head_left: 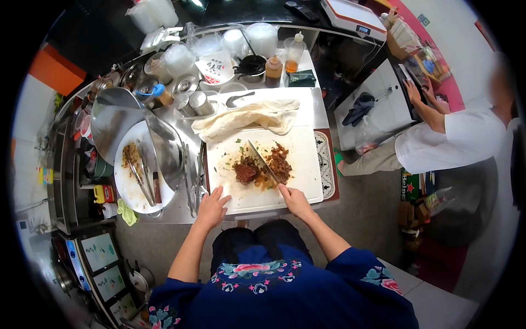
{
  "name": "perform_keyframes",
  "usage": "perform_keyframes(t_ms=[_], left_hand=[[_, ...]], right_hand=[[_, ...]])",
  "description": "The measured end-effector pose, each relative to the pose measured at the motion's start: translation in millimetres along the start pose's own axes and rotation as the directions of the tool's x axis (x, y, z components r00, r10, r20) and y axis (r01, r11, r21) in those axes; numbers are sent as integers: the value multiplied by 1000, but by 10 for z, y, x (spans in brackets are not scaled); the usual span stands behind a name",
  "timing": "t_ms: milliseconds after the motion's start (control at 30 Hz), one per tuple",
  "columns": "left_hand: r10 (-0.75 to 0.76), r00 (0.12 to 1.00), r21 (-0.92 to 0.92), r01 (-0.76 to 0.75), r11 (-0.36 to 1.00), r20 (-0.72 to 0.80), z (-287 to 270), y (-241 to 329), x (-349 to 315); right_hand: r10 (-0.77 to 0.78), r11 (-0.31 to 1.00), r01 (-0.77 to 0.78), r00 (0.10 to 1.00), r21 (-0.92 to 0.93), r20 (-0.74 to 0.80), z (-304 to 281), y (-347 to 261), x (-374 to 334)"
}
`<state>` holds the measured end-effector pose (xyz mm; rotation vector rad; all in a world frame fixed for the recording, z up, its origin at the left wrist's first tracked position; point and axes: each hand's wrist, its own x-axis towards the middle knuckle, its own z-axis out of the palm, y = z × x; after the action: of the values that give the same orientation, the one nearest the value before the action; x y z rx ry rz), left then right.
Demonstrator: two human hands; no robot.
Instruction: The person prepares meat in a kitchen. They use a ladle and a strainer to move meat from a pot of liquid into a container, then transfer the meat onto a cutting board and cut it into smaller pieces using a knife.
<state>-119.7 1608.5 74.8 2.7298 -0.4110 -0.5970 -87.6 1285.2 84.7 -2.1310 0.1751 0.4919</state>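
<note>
In my right hand [294, 199] is a knife [261, 157], gripped by its handle at the board's near edge. The long blade slants away to the left across the white cutting board [307, 183]. Left of the blade sits a dark brown chunk of cooked meat [246, 172], with chopped bits around it. A pile of chopped meat [281, 162] lies to the blade's right. My left hand [213, 205] rests by the board's near left corner, fingers apart and holding nothing. A crumpled cream cloth [249, 120] lies along the board's far edge.
On the left stands a white round tray [125, 183] with tongs [143, 183] and food scraps, beside a curved metal guard [164, 148]. Metal shakers [200, 103], sauce bottles [273, 70] and bowls crowd the far side. Another person [457, 134] stands at the right by a white cabinet [372, 93].
</note>
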Motion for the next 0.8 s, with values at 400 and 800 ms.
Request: perform_keyframes(t_ms=[400,800], left_hand=[[13,1000,31,-13,999,-2,18,-24,9],[6,1000,5,-6,1000,15,-18,1,-9]], right_hand=[[148,989,-146,988,-27,43,-175,-60,-41],[227,974,-227,974,-20,24,-309,115,-33]])
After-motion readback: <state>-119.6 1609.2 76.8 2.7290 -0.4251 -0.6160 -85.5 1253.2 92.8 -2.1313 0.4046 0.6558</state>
